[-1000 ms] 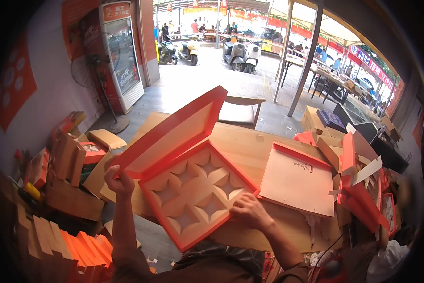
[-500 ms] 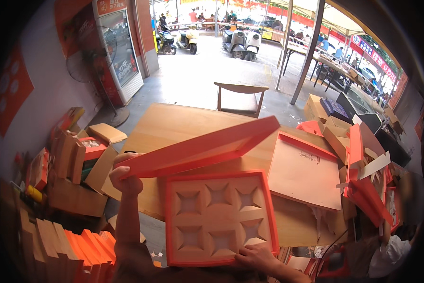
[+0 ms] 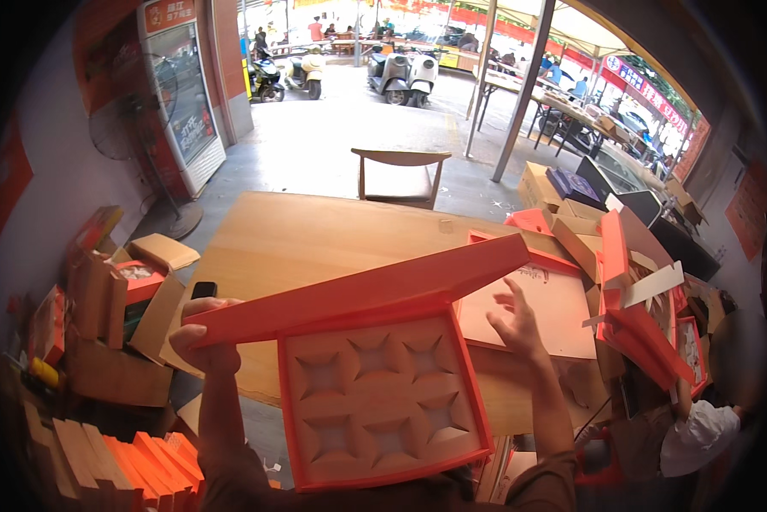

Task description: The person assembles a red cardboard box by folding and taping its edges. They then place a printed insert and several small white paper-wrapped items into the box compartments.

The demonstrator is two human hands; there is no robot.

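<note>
My left hand (image 3: pixel 206 341) grips the left end of a red box lid (image 3: pixel 366 282), thumb and fingers around its edge. The lid is held tilted above the far edge of a shallow red box (image 3: pixel 471 375). A pale cardboard insert (image 3: pixel 377 391) with several star-shaped cutouts fills this box, which lies close to my body at the table's near edge. My right hand (image 3: pixel 517 322) is raised with its fingers apart, below the lid's right end and holding nothing. Behind it lies another red-rimmed tray or lid (image 3: pixel 563 328), pale inside with handwriting on it, partly hidden by the raised lid.
A dark phone-like object (image 3: pixel 203 290) lies on the wooden table (image 3: pixel 273 230). Opened cartons (image 3: pixel 115 367) and stacked red and brown panels (image 3: pixel 136 465) stand at left. Red boxes (image 3: pixel 648 341) crowd the right, near another person's white sleeve (image 3: pixel 699 448). A chair (image 3: pixel 399 179) stands beyond.
My right hand has left the box's near edge and risen toward the lid's right end. The lid has come lower and nearer, its outer side turned more toward me. The view has shifted right.
</note>
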